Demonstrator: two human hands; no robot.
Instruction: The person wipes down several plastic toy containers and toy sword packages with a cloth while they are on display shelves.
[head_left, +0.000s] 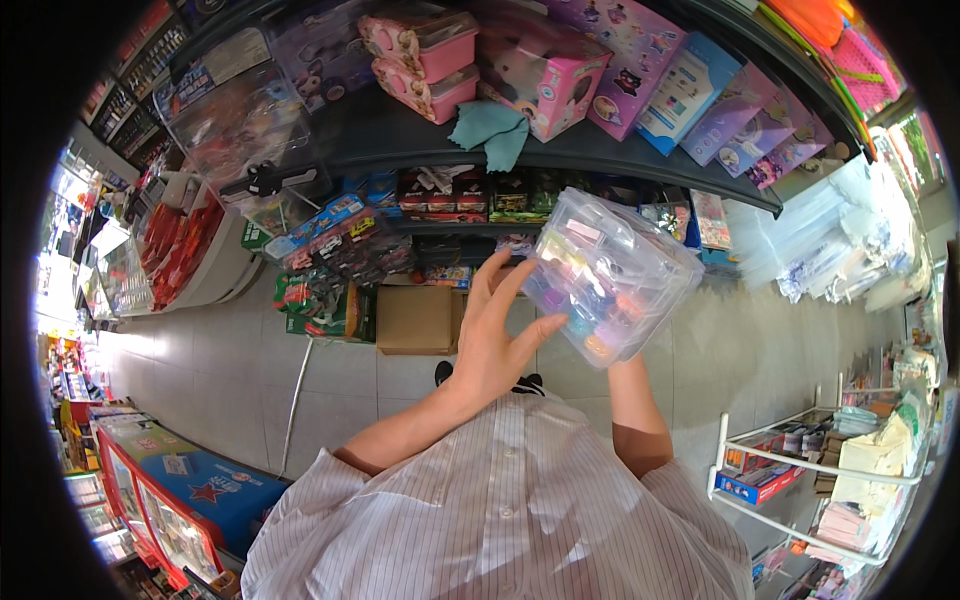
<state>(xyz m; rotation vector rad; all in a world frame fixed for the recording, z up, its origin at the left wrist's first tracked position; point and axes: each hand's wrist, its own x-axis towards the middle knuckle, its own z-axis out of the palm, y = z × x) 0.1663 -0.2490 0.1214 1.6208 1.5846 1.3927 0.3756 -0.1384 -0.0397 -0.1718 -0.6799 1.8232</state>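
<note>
Before my chest, a clear plastic case with small colourful pieces inside is held up at a tilt. My right hand is mostly hidden behind the case and supports it from beneath; only the wrist and a little of the hand show. At the case's left side is my left hand, fingers spread, the thumb close to its lower left edge; whether the thumb touches cannot be told. Above, a teal cloth hangs over the edge of a dark shelf. Beside the cloth stand pink plastic cases and a pink toy box.
Purple and blue boxes line the shelf's right part. Packaged toy cars hang at the left. A cardboard box sits on the tiled floor. White racks stand lower right, a red-framed cabinet lower left.
</note>
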